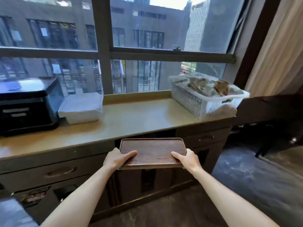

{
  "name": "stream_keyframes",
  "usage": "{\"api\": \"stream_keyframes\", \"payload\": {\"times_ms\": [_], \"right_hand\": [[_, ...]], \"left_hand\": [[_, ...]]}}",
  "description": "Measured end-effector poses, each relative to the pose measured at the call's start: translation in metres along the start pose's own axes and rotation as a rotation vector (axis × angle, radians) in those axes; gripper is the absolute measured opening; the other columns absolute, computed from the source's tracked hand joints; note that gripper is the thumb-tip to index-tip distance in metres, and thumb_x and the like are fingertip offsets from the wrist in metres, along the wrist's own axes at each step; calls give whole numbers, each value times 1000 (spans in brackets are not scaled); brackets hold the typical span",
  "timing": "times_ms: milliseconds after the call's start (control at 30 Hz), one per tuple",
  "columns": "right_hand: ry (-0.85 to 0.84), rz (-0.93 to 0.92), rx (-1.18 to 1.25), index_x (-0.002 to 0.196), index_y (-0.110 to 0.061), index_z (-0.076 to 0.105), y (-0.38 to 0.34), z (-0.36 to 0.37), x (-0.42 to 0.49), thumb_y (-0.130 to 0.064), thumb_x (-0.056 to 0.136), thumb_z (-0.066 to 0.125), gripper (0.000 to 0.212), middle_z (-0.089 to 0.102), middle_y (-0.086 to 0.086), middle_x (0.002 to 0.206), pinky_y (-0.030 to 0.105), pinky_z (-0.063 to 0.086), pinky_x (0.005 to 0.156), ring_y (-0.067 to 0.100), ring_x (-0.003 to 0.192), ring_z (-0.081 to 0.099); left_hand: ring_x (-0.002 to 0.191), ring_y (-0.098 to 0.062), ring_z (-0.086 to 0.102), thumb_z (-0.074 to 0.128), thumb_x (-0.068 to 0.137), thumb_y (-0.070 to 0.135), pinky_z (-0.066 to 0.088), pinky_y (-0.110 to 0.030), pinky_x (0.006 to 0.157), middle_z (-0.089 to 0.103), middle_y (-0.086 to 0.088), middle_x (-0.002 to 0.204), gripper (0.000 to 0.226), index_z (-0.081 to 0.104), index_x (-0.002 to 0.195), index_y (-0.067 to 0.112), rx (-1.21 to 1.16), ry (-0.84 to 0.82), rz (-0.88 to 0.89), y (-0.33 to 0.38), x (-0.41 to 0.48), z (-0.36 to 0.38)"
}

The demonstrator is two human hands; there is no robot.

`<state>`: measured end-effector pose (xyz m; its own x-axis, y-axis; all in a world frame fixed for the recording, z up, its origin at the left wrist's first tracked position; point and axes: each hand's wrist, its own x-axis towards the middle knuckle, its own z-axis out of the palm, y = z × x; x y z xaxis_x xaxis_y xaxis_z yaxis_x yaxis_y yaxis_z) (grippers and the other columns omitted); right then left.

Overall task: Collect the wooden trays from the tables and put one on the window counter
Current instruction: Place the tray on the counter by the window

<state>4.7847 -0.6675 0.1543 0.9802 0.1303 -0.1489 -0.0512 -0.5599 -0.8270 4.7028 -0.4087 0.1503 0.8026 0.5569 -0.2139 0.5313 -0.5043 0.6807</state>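
A stack of dark wooden trays (153, 149) is held level in front of me, just below and in front of the window counter's (131, 123) front edge. My left hand (117, 158) grips the stack's left side, thumb on top. On the right side my right hand (186, 158) holds it the same way. Thin edges of other trays show under the top one; how many I cannot tell. The stack is in the air, apart from the beige counter.
A black appliance (27, 105) stands at the counter's left, a white folded stack (82, 107) beside it. A white plastic basket (208, 99) with wrapped items sits at the right end. Drawers (60, 172) and cabinet doors are below; a curtain (278, 51) hangs at right.
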Motion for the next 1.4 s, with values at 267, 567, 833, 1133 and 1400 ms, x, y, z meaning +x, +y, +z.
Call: {"api": "stream_keyframes", "payload": {"times_ms": [267, 567, 833, 1133, 1400], "right_hand": [[-107, -54, 9, 115, -7, 56, -41, 0, 158, -46, 76, 69, 57, 63, 8, 113, 27, 42, 76, 18, 92, 55], [-110, -30, -18, 106, -5, 62, -81, 66, 335, -48, 73, 71, 55, 67, 10, 98, 26, 41, 66, 24, 81, 60], [-124, 14, -52, 104, -6, 58, -128, 126, 464, -45, 72, 72, 53, 65, 12, 103, 38, 51, 77, 28, 92, 62], [-184, 26, -101, 106, -4, 54, -149, 168, 549, -43, 75, 70, 53, 61, 12, 107, 41, 52, 83, 29, 97, 60], [-198, 15, -113, 101, -4, 50, -169, 199, 604, -44, 76, 70, 51, 60, 14, 107, 32, 45, 70, 25, 88, 56]], "left_hand": [[95, -29, 63, 65, 61, 71, 49, -34, 78, 71, -10, 100, 73, 66, 100, 8, -58, 53, -21, 58, 124, 1], [88, -27, 60, 65, 64, 69, 45, -32, 70, 67, -12, 103, 72, 59, 99, 6, -35, 85, -72, 71, 303, 5], [103, -29, 58, 60, 67, 71, 43, -32, 73, 62, -12, 114, 81, 51, 112, 5, 4, 86, -155, 77, 437, -12], [103, -30, 59, 57, 66, 73, 46, -34, 75, 62, -12, 115, 85, 51, 115, 5, 43, 85, -220, 73, 526, -11], [103, -30, 60, 54, 66, 75, 44, -32, 72, 64, -12, 113, 83, 52, 111, 6, 74, 105, -281, 72, 580, -16]]}}
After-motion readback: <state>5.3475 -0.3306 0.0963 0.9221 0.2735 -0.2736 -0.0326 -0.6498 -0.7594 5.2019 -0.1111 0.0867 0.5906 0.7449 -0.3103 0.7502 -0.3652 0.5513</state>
